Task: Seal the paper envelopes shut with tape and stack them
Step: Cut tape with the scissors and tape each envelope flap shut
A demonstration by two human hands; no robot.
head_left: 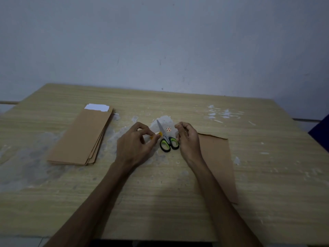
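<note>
From your head camera you look down on a pale wood-grain table [160, 202] with worn, whitish scuffed patches, set against a plain grey-blue wall [160, 41]; both your forearms reach in from the near edge and meet near the table's middle.

Your left hand [137, 141] has its fingers curled, the thumb and fingertips pinching a small yellow-orange piece [158, 134] that may be tape or its roll; it is too small and too hidden to tell which. Your right hand [187, 138] is also curled, its fingertips drawn together close to the thumb; you cannot tell from this view whether it holds anything, since clear tape would not show here.

Between your two hands a pair of scissors with black-and-green handles [166, 140] lies flat on the table, blades closed and pointing away from you; just beyond the blades a small round white disc with red marks [168, 129] rests on a scuffed patch.

To your left, well apart from your hands, a fanned stack of long brown paper envelopes [80, 138] lies flat, with a white sheet [97, 107] showing at its far end; to your right a single brown paper envelope [217, 166] lies flat, partly under your right wrist and forearm.
</note>
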